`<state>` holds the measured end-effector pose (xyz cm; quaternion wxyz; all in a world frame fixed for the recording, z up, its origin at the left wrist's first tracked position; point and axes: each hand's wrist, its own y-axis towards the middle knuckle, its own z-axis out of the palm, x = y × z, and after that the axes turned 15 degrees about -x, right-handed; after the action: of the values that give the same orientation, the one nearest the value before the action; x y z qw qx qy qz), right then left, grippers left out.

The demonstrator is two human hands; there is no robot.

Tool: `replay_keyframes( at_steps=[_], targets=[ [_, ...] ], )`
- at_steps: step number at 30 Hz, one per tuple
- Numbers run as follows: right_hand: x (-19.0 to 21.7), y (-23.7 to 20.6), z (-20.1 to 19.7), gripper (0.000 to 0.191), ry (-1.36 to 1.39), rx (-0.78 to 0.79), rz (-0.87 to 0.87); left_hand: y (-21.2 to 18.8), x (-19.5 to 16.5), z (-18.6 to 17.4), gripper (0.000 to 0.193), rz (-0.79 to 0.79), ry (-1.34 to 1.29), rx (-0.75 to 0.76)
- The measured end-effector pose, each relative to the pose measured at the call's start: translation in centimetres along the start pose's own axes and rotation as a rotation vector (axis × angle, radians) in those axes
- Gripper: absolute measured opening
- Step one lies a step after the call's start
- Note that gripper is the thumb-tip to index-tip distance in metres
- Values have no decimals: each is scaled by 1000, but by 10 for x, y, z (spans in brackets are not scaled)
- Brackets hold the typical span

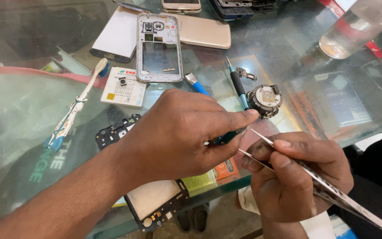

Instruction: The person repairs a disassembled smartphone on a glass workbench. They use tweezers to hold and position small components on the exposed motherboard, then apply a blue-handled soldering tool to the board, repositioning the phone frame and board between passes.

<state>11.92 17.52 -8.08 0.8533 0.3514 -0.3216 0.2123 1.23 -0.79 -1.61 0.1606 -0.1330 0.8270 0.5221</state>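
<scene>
Left hand (177, 137) pinches a small part over the glass table (288, 44); right hand (297, 177) grips metal tweezers (332, 192).

The metal tweezers (315, 181) are long, thin and silvery, with a row of small holes along the flat shank. They lie slanted at the near right edge of the counter, butt end toward the near right corner, and the two pointed tips are spread slightly apart, aiming up and left. The phone circuit board (153, 201) is dark, with a pale metal shield across its middle and small gold contacts along its near edge. It rests flat near the front edge of the glass counter, partly covered from above.
</scene>
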Motion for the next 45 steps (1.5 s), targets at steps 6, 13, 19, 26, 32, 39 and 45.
replay_keyframes(
  at_steps=[6,13,19,26,32,39,45],
  targets=[
    [-1,4,4,10,14,34,-17,-3,1,1,23,-18,-15,6],
    [0,4,7,7,-20,87,-22,1,-1,0,22,-29,-2,17],
    [-5,8,7,7,-42,100,-23,-5,5,0,21,27,64,37],
    [-8,13,4,11,-61,-74,13,2,-5,3,32,152,157,227],
    [1,37,4,14,408,73,397,21,-8,-6,20,152,203,172],
    [-6,19,-10,13,242,102,171,1,7,-3,24,-22,59,53],
    [-9,11,-3,14,43,37,41,3,5,-4,24,-85,12,60]
  ],
)
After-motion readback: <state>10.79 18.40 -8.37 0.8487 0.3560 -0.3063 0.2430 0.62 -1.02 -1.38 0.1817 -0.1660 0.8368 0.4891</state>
